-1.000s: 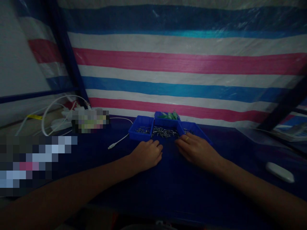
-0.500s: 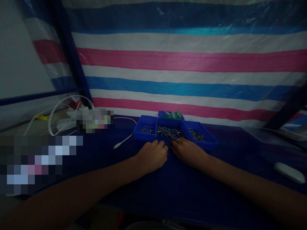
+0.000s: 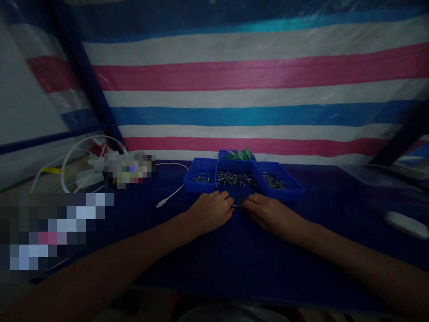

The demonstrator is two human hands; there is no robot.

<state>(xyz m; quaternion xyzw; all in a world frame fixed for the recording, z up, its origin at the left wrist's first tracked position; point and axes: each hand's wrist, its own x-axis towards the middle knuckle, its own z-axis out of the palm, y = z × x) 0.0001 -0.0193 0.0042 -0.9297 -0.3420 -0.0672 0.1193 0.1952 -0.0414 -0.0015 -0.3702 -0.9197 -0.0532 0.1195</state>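
Observation:
My left hand [image 3: 213, 211] rests on the blue table with its fingers curled in a pinch. Just to its right, my right hand [image 3: 268, 211], a ring on one finger, is pinched as well. A thin, shiny metal pin [image 3: 235, 206] bridges the small gap between the fingertips of both hands; its ends are hidden in them. Beyond the hands lies a loose pile of similar metal pins [image 3: 234, 179]. A blue box [image 3: 200, 185] with some pins stands left of the pile, and another blue box [image 3: 290, 192] with pins stands right of it.
Behind the pile, a third blue box [image 3: 231, 163] holds green pieces [image 3: 241, 154]. A white cable [image 3: 170, 197] lies on the left of the table [image 3: 214, 264]. At right rests a smooth white object [image 3: 407, 224]. A striped sheet [image 3: 261, 76] hangs behind.
My right hand went from the right box to the pile, then came back nearer me, and a pin now shows between both hands. My left hand stays pinched in about the same place.

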